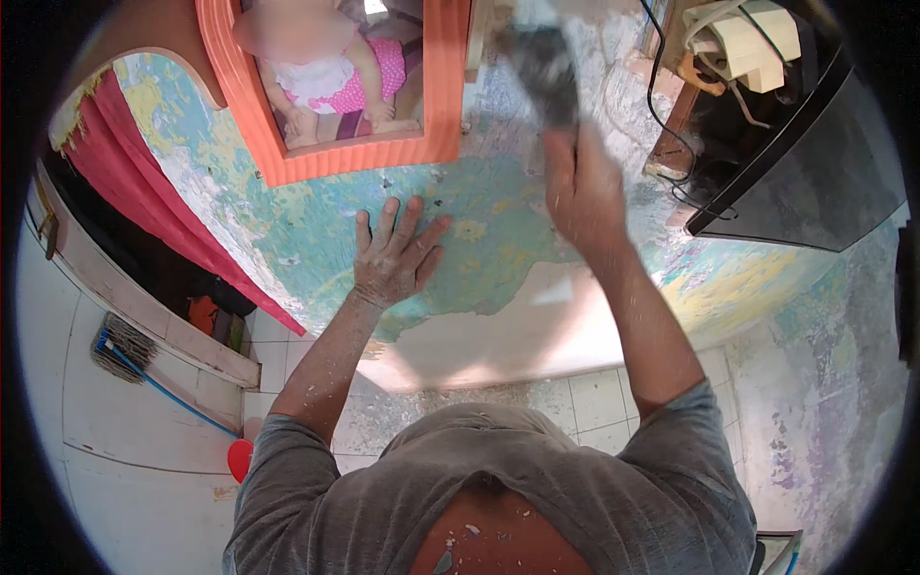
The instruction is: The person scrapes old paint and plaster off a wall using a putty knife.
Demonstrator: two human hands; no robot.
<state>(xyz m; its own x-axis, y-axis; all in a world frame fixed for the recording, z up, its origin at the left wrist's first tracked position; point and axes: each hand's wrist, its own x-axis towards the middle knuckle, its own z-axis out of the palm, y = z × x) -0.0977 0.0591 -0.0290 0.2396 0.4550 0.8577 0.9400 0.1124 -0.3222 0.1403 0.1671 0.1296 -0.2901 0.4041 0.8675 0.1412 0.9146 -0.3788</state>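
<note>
My left hand lies flat with spread fingers on a wall covered in patchy green, yellow and blue paint. It sits just below an orange-framed picture. Raised higher and to the right, my right hand is closed round the handle of a scraper, whose wide dark blade is smeared by motion. The blade is up against a whitish, scraped part of the wall, right of the picture. Whether its edge touches the surface I cannot tell. Pale dust and flakes speckle my left hand and forearm.
At the right, a dark flat panel juts out beside dangling black cables and a cream plastic box. A red curtain hangs in an opening on the left. A blue-handled brush and white floor tiles are lower down.
</note>
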